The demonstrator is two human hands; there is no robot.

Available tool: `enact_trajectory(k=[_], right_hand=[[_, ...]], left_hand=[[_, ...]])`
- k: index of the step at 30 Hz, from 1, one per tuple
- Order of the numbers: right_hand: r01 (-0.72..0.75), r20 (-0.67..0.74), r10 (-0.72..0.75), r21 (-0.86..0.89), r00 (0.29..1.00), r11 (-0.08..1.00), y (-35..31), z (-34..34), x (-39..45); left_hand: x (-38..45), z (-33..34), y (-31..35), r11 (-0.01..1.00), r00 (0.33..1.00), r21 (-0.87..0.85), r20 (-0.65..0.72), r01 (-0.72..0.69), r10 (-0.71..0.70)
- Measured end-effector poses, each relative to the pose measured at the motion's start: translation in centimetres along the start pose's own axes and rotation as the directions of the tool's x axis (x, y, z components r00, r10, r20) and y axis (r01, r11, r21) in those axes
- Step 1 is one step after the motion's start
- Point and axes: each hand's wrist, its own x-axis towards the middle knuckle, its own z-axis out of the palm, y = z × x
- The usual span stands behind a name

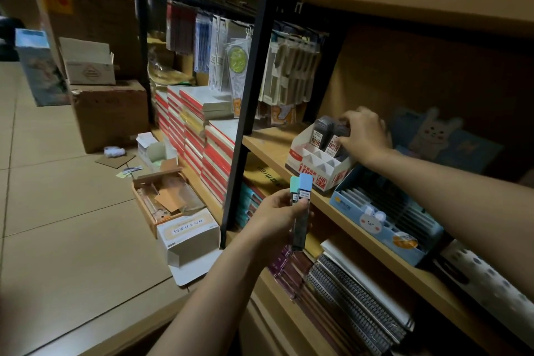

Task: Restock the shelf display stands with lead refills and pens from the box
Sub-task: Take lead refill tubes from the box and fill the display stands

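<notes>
Leftmost, on the floor, an opened white cardboard carton [189, 235] is recorded, its label bearing print too small to be read; beside it lies an opened brown cardboard box [161, 196] of stock. Next, the left hand [278, 218] is noted, pinching two slim lead-refill tubes with green and blue caps [300, 205] upright below the wooden shelf board [265, 143]. On that board stands a white and red cardboard display stand [320, 162], printed "100", "HB" and "0.7". At its rear row, dark refill cases with white and red labels [329, 136] are gripped by the curled fingers of the right hand [364, 134]. For the step to go well, cases are best seated label-forward and upright, one per slot, and the stand braced against sliding. Rightmost, a light-blue slotted cardboard stand with a rabbit face [384, 221] is listed, just beside the first; its small print cannot be read.
</notes>
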Motion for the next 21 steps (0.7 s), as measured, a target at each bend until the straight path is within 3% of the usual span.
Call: enact_trajectory(k=[4, 7, 10, 12, 21], right_hand=[[0.081, 0.03, -0.08, -0.029, 0.996, 0.996, 0.4, -1.1, -0.8], [0.197, -0.016, -0.197, 0.168, 0.98, 0.966, 0.6, -3.6, -2.7], [0.057, 0.184, -0.168, 0.492, 0.969, 0.869, 0.4, -5.8, -7.3], [-0.065, 0.305, -0.159, 0.611, 0.939, 0.789, 0.1, -6.2, -10.7], [-0.182, 0.252, 0.027, 0.614, 0.967, 0.768, 3.2, -9.1, -14.4]], left_hand=[[-0.3, 0.4, -0.1, 0.996, 0.999, 0.078, -0.01, -0.04, 0.041], [-0.7, 1.0, 0.1, 0.992, 0.997, 0.104, 0.013, -0.071, 0.07], [-1.2, 1.9, 0.1, 0.984, 0.992, 0.141, 0.075, -0.11, 0.1], [-1.7, 2.6, 0.0, 0.978, 0.987, 0.162, 0.112, -0.132, 0.115], [-2.5, 5.6, -1.3, 0.978, 0.969, 0.165, 0.229, -0.13, 0.09]])
